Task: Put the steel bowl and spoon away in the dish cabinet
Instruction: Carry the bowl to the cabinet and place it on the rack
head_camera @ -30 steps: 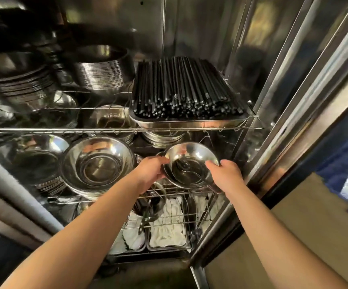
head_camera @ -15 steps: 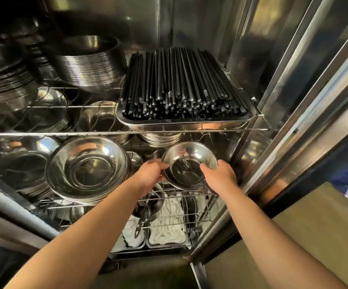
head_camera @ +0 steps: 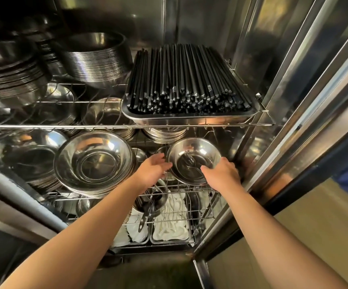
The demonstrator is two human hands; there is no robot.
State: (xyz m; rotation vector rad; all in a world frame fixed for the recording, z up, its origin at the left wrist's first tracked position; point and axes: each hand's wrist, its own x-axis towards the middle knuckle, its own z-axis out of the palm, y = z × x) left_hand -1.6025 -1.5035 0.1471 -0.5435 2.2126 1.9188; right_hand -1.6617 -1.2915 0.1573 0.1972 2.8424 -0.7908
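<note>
The steel bowl (head_camera: 198,153) sits tilted at the right end of the dish cabinet's middle wire shelf (head_camera: 177,185). The spoon (head_camera: 191,162) lies inside it. My right hand (head_camera: 223,174) grips the bowl's near right rim, with the thumb outside and the fingers over the edge. At the bowl's left rim, my left hand (head_camera: 153,170) has its fingers spread, touching or just off the rim and holding nothing.
A stack of large steel bowls (head_camera: 93,161) stands just left of the bowl. Directly above is a tray of black chopsticks (head_camera: 185,84) on the upper shelf. Trays of white cloths (head_camera: 171,226) and a ladle (head_camera: 146,215) lie below. The cabinet's steel door frame (head_camera: 277,130) stands on the right.
The bowl has gone slightly deeper onto the middle shelf. My left hand has opened and come off the rim, while my right hand still holds it. The camera has moved closer.
</note>
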